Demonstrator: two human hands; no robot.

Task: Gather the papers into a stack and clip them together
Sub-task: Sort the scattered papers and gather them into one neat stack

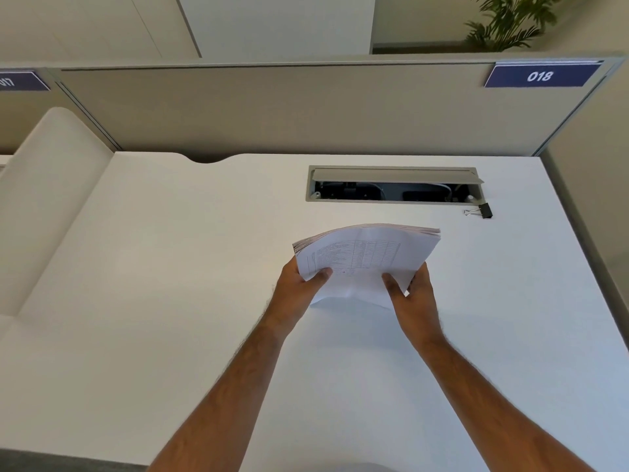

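Note:
A stack of printed white papers [366, 255] is held up above the white desk [170, 301], bowed upward in the middle with its far edge fanned. My left hand [299, 289] grips its left side, thumb on top. My right hand [413, 294] grips its right side the same way. A black binder clip [481, 211] with silver handles lies on the desk to the far right of the papers, apart from both hands.
An open grey cable tray [391, 185] is cut into the desk behind the papers. A beige partition [306, 110] with a blue "018" label [541, 76] walls the back. A curved white divider [51, 199] borders the left side.

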